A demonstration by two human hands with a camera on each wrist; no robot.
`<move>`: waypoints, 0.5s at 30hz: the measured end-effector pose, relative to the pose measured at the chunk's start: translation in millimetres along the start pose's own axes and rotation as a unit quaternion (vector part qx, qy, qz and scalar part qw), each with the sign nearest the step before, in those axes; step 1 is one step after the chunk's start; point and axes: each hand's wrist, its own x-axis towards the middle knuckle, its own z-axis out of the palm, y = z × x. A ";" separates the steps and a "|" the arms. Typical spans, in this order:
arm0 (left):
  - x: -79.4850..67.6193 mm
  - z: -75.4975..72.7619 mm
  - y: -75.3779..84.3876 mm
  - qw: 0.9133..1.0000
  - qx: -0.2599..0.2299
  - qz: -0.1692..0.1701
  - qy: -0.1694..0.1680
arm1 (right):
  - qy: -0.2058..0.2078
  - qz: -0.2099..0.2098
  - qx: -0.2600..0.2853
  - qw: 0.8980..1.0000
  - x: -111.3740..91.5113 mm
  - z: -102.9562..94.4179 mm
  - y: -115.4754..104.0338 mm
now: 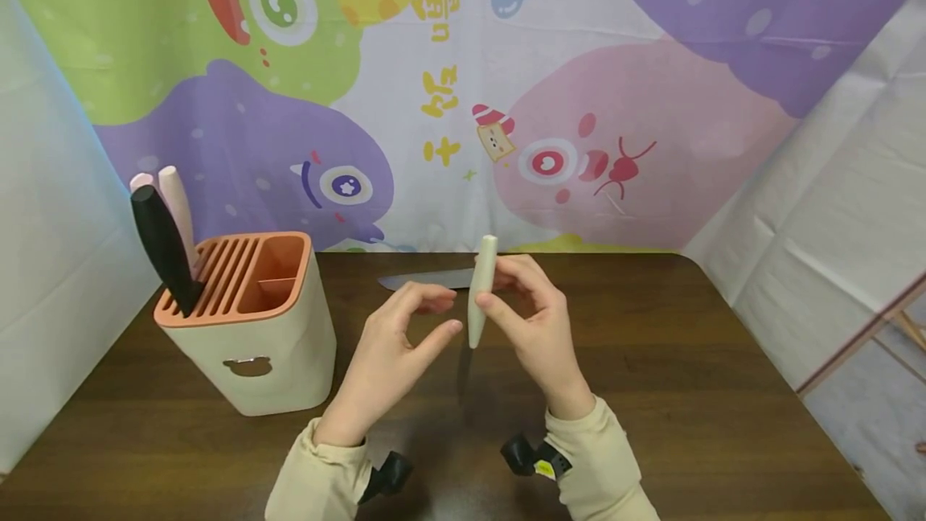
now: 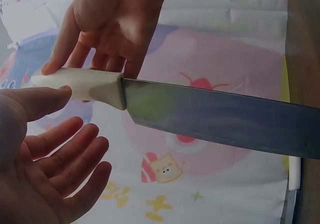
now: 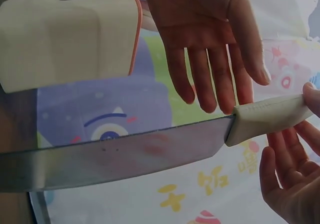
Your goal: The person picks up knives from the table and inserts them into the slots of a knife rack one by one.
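Observation:
Between thumb and fingers my right hand [image 1: 538, 320] pinches the cream handle [image 1: 482, 288] of a kitchen knife, held over the table with its blade [image 3: 125, 156] pointing down. My left hand [image 1: 401, 344] is just left of the handle, fingers relaxed and apart; in the right wrist view its palm [image 3: 200, 29] faces the knife with nothing in it. Behind the hands, a second knife [image 1: 423, 278] lies on the table, its handle end mostly hidden by the right hand in the head view.
A cream knife block [image 1: 289, 360] with an orange slotted top stands at left. It holds a black-handled knife [image 1: 162, 239] and pale-handled pieces [image 1: 177, 203]. The dark wooden table [image 1: 687, 392] ends at a cartoon-printed curtain [image 1: 448, 199].

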 end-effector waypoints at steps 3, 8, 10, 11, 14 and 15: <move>-0.1 1.1 0.5 1.000 -0.002 -0.007 -0.007 | 0.001 -0.004 0.001 1.000 -0.3 1.4 -0.3; -0.4 4.0 1.8 1.000 -0.007 -0.007 -0.017 | -0.002 -0.010 0.007 1.000 -2.0 3.0 1.2; -0.7 4.5 2.1 1.000 -0.005 -0.005 -0.017 | -0.004 -0.012 0.011 1.000 -2.7 3.7 2.4; -0.8 4.7 2.2 1.000 -0.004 -0.003 -0.017 | -0.004 -0.013 0.011 1.000 -2.9 4.1 2.8; -1.4 4.6 2.2 1.000 0.002 -0.006 -0.018 | -0.006 -0.014 0.011 1.000 -3.6 5.2 3.7; -1.7 4.5 2.4 1.000 0.003 -0.008 -0.019 | -0.006 -0.013 0.010 1.000 -3.7 5.5 3.9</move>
